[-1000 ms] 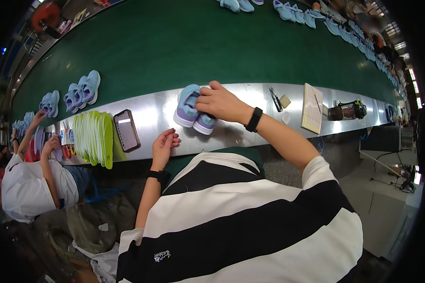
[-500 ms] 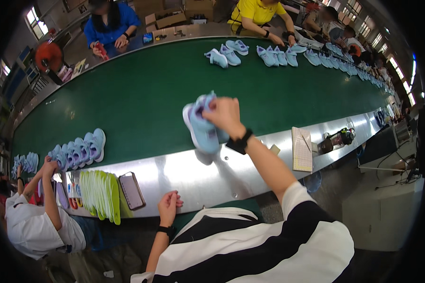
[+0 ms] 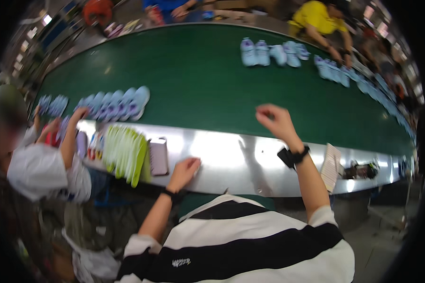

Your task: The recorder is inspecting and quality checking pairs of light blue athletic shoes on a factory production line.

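My right hand (image 3: 276,121) hovers over the near part of the green belt (image 3: 193,80), with nothing in it. Its fingers are bent, and a gap shows between them and the thumb. My left hand (image 3: 184,172) is closed loosely above the steel ledge (image 3: 222,153), and no held thing shows. A pair of light blue sneakers (image 3: 255,53) stands across the belt, just left of a few more blue sneakers (image 3: 290,54). To the left of my left hand lies a phone-like slab in a case (image 3: 158,156).
Bright green-edged flat pieces (image 3: 127,151) are stacked at the ledge's left, beside a co-worker in white (image 3: 47,167). Several blue sneakers (image 3: 118,104) line the belt there. A paper pad (image 3: 331,165) lies right of my arm. A person in yellow (image 3: 318,21) handles shoes across the belt.
My right hand has let go of the light blue sneaker it held. A pair now stands left of the far sneakers. My view has turned left.
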`<state>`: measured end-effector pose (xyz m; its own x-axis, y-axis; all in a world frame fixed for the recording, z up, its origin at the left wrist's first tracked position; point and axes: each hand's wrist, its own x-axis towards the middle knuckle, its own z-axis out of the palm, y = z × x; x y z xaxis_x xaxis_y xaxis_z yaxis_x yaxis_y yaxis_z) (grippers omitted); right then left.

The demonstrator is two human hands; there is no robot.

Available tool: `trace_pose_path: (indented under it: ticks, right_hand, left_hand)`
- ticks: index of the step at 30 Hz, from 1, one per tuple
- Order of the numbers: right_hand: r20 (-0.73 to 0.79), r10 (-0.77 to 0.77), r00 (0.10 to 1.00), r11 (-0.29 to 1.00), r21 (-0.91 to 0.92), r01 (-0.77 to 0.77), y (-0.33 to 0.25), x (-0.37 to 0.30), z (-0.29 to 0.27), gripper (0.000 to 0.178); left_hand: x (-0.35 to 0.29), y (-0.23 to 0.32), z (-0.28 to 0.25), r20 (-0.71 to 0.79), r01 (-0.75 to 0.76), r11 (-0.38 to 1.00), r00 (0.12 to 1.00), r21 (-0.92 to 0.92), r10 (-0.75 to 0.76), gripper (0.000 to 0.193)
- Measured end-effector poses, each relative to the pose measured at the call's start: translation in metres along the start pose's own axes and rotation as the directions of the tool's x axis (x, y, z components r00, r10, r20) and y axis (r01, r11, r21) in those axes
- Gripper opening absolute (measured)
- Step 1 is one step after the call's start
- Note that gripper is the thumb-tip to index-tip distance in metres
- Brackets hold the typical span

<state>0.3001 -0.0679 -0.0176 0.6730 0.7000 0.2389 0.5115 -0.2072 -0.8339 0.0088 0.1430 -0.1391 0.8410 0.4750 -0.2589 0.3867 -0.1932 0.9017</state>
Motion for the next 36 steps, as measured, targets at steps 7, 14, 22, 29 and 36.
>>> trace_pose_path:
  ticks: [7, 14, 22, 29, 36]
  right_hand:
    - [0.251, 0.148, 0.957, 0.927, -0.371, -0.046, 0.021, -0.161, 0.035, 0.042]
    - [0.245, 0.348, 0.905, 0.851, -0.487, -0.195, 0.041, -0.214, 0.043, 0.070]
    - [0.160, 0.343, 0.925, 0.835, -0.504, -0.223, 0.037, -0.206, 0.048, 0.060]
    - [0.097, 0.291, 0.952, 0.857, -0.468, -0.215, 0.041, -0.206, 0.050, 0.055]
    - [0.037, 0.240, 0.970, 0.967, -0.094, -0.236, 0.029, -0.193, 0.065, 0.064]
  left_hand:
    - [0.128, -0.012, -0.187, -0.420, 0.127, 0.704, 0.869, 0.699, 0.260, 0.033]
    - [0.203, -0.019, -0.279, -0.397, 0.471, 0.265, 0.871, 0.842, -0.289, 0.068]
    - [0.203, 0.008, -0.223, -0.344, 0.362, 0.088, 0.923, 0.928, -0.173, 0.054]
    - [0.104, 0.102, -0.105, -0.091, 0.089, 0.591, 0.995, 0.801, -0.025, 0.053]
    - [-0.040, 0.093, 0.029, 0.265, -0.134, 0.975, 0.960, 0.175, 0.085, 0.050]
